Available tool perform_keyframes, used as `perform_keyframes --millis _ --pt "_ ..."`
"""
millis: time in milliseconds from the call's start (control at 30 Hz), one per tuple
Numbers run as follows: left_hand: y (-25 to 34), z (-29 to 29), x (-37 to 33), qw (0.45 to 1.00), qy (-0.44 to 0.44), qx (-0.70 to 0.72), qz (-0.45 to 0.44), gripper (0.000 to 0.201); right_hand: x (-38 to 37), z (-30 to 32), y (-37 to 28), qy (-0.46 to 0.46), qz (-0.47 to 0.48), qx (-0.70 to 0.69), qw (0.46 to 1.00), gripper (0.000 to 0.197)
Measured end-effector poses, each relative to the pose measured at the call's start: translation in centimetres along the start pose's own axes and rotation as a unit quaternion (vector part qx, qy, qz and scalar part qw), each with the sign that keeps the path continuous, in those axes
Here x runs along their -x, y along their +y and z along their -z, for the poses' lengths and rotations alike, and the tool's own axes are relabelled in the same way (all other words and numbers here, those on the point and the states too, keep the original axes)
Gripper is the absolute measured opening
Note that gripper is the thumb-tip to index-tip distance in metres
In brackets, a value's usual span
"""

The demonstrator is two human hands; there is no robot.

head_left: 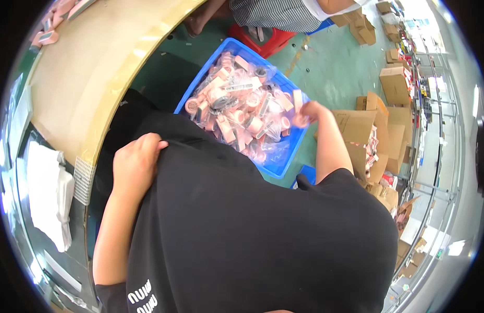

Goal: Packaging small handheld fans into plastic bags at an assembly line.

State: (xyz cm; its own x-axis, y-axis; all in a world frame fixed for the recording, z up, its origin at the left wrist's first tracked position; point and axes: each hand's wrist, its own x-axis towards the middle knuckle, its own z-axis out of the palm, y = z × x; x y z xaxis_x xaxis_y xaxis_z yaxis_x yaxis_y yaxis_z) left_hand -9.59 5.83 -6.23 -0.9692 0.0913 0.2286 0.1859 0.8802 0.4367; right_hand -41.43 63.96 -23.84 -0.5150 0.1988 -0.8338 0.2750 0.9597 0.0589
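My right hand (312,111) is closed on a pink handheld device (298,99) in a clear plastic bag, over the right rim of a blue plastic crate (290,168). The device has a straight handle part; its exact kind is unclear. A heap of similar pink devices (237,104), many in clear bags and some with grey or black parts, fills the crate. At my lap, my left hand (136,159) is curled with its fingertips at a fold of my black shirt (200,172), seeming to pinch the cloth.
A tan table (90,68) curves along the left, with more pink pieces (49,31) at its far end. Beyond the crate are a red stool (263,44) and another person in striped clothing (273,15). Open cardboard boxes (351,125) and loaded shelving stand on the right.
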Motion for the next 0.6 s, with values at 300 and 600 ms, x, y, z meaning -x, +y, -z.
perform_keyframes --millis 300,600 --pt "1.4 -1.1 0.4 0.993 -0.064 0.065 0.070 0.029 10.1 -1.8 -20.1 0.347 0.126 0.118 0.922 0.035" --pt "0.5 -1.2 -0.4 0.985 -0.091 0.111 0.095 0.028 10.2 -10.7 -32.1 0.168 0.403 0.268 0.859 0.104"
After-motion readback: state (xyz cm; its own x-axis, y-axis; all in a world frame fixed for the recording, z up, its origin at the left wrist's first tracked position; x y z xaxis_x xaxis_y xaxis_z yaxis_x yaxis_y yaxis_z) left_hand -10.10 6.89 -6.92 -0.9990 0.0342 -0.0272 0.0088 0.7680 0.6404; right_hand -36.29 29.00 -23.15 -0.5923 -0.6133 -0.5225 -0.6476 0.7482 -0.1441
